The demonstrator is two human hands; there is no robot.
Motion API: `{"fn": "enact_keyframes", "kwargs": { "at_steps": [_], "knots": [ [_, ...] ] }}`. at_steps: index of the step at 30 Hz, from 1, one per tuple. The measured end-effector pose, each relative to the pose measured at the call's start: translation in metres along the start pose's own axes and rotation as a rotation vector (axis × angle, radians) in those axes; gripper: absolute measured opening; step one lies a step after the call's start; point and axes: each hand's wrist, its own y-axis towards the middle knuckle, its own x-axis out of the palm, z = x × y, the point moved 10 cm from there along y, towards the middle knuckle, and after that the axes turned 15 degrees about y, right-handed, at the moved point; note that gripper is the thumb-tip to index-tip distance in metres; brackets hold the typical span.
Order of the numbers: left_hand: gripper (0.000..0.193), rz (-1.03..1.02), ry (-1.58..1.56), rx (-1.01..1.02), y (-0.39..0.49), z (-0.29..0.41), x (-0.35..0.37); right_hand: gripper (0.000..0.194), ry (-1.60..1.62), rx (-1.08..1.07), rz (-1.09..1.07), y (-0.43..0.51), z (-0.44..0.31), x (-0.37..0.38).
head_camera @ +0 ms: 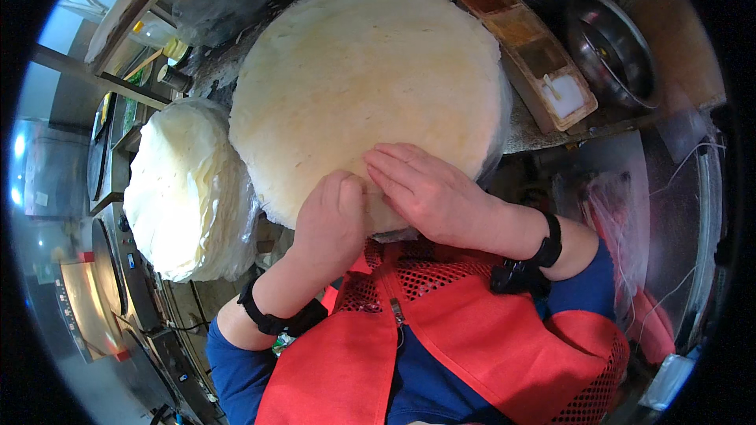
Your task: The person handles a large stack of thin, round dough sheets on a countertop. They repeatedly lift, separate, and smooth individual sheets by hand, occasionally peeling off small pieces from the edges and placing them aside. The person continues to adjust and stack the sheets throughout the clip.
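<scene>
A large round stack of thin flatbreads (366, 82) lies before me, with clear plastic showing at its right edge. My left hand (333, 206) is at its near edge, fingers curled; whether it pinches the edge of a sheet is hidden. Flat on the top sheet, just beside it, rests my right hand (425, 189) with fingers extended and close together. To the left stands a second, smaller stack of pale flatbreads (177, 189), partly wrapped in clear plastic.
At the upper right are a long seasoning box (525, 50) with a spoon in white powder and a metal bowl (614, 47). A round griddle (109, 265) is at the left. A wooden-edged frame (133, 12) crosses the upper left. Pink plastic bags (614, 212) hang at the right.
</scene>
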Motion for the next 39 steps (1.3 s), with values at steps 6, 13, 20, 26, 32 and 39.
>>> {"fn": "enact_keyframes", "kwargs": {
  "at_steps": [6, 13, 20, 26, 32, 39],
  "knots": [
    [0.006, -0.007, -0.695, -0.441, -0.029, -0.054, 0.006, 0.041, 0.085, 0.018, -0.033, 0.003, 0.004, 0.001],
    [0.018, 0.383, -0.223, -0.481, -0.078, -0.09, -0.032, 0.036, 0.144, 0.023, -0.074, 0.01, 0.001, -0.008],
    [0.02, 0.426, -0.438, -0.622, -0.113, -0.106, -0.013, 0.034, 0.051, -0.004, -0.207, 0.023, -0.01, 0.006],
    [0.015, 0.441, -0.643, -0.686, -0.128, -0.104, 0.01, 0.021, 0.038, -0.033, -0.238, 0.026, -0.013, 0.014],
    [0.016, 0.426, -0.757, -0.713, -0.134, -0.101, 0.023, 0.017, -0.156, -0.035, -0.341, 0.036, -0.017, 0.033],
    [0.016, 0.524, -0.592, -0.557, -0.112, -0.087, -0.015, 0.013, -0.465, -0.091, -0.58, 0.037, -0.036, 0.061]
  ]
}}
